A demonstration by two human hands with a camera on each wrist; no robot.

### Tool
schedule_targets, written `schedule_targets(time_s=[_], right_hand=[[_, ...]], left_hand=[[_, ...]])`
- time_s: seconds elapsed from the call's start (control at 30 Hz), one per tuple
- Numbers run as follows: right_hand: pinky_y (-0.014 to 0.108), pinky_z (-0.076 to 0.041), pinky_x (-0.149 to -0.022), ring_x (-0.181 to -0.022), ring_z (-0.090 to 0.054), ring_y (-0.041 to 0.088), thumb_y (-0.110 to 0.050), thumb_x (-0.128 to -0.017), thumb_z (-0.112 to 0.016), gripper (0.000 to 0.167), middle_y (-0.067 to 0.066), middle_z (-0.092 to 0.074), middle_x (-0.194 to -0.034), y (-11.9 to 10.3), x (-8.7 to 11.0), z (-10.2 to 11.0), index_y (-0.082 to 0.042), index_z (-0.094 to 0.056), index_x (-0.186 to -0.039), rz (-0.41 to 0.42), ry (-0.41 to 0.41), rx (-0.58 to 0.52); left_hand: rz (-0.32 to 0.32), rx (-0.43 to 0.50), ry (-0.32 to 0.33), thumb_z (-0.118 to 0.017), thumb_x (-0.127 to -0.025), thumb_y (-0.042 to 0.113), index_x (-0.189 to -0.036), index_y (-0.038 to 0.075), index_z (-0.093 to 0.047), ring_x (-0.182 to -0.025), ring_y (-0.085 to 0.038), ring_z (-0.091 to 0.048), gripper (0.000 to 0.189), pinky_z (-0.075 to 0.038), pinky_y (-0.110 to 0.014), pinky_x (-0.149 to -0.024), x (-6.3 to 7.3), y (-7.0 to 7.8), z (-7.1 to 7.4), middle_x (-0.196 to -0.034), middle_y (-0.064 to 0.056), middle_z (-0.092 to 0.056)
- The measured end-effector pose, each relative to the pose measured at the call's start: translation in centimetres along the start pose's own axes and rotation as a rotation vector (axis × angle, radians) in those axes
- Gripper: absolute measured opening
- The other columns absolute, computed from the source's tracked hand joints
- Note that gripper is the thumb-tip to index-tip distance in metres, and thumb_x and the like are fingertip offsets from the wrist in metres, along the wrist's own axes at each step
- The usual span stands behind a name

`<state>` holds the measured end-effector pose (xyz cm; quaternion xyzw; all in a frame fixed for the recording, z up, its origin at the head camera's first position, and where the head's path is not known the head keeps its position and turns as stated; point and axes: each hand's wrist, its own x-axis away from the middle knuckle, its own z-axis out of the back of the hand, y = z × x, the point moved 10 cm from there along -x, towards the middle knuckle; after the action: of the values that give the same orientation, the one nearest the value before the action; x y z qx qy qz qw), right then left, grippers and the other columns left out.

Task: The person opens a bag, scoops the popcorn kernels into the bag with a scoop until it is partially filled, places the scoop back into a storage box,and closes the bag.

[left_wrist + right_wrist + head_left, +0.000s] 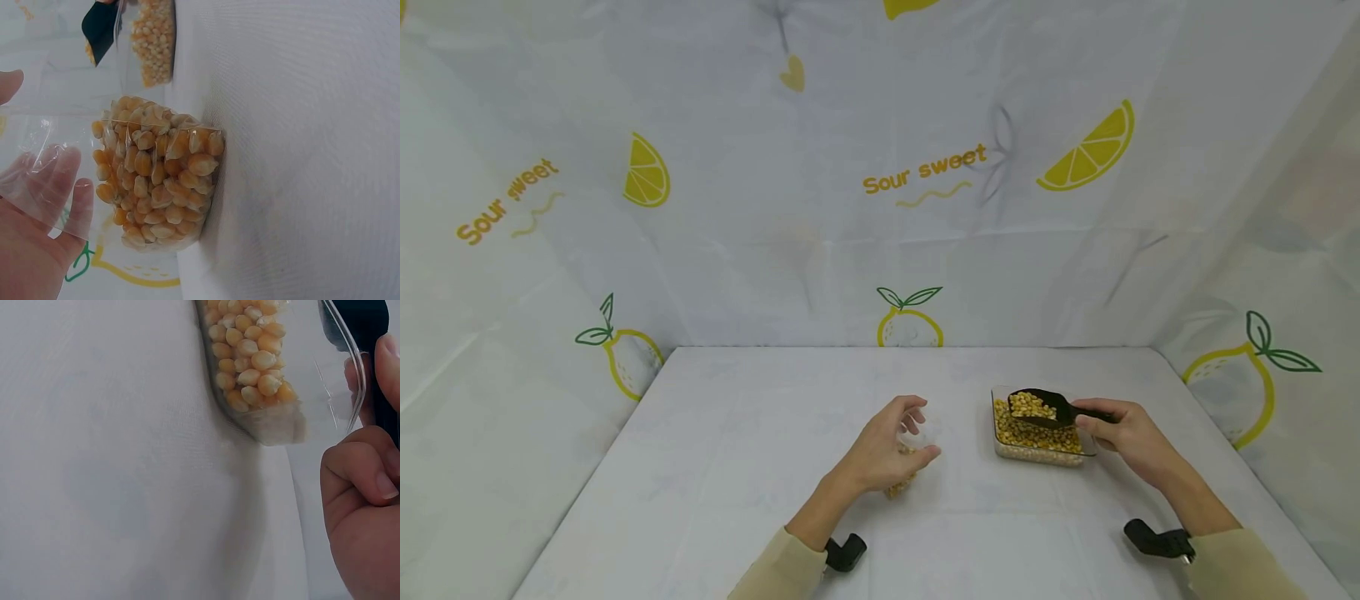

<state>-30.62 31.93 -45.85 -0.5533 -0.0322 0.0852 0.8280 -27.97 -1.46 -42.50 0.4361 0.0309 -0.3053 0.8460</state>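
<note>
A clear plastic bag of corn kernels [159,175] stands on the table, its upper part see-through and unfilled. My left hand [880,446] is around that upper part, thumb and fingers spread well apart; in the left wrist view its fingers [56,181] show through the film. My right hand [1131,437] grips the handle of a black scoop [1060,410] between thumb and curled fingers. Corn kernels fill the scoop's bowl, which is over a clear rectangular container [997,446] holding more kernels. In the right wrist view the right hand [369,506] is beside the container's corner.
A white cloth covers the table [737,433]. Behind it and at both sides hang white curtains [737,250] printed with lemons and lettering. Black wrist devices [1153,540] sit by both sleeves.
</note>
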Motion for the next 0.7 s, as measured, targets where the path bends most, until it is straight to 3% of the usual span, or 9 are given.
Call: schedule_targets(time_s=[0.5,0.7], right_hand=[[0.041,-0.030,-0.052,-0.052,-0.020,0.026,-0.011,-0.104,-0.059,0.043,0.000,-0.022,-0.060,-2.0,0.5,0.5,0.019,-0.052,-0.133,0.034,-0.019,0.027],[0.035,-0.035,-0.058,-0.052,-0.024,0.024,-0.011,-0.104,-0.059,0.038,0.000,-0.025,-0.060,-2.8,0.5,0.5,0.015,-0.056,-0.131,0.052,-0.011,0.046]], left_hand=[[0.017,0.014,-0.007,-0.076,-0.090,0.026,-0.141,0.009,-0.048,-0.102,-0.012,-0.058,0.061,-0.052,-0.037,-0.089,0.0,0.0,-0.1,-0.120,-0.011,-0.062],[0.008,0.013,-0.008,-0.076,-0.091,0.027,-0.141,0.009,-0.048,-0.102,-0.013,-0.058,0.061,-0.053,-0.040,-0.088,0.0,0.2,0.0,-0.120,-0.011,-0.062]])
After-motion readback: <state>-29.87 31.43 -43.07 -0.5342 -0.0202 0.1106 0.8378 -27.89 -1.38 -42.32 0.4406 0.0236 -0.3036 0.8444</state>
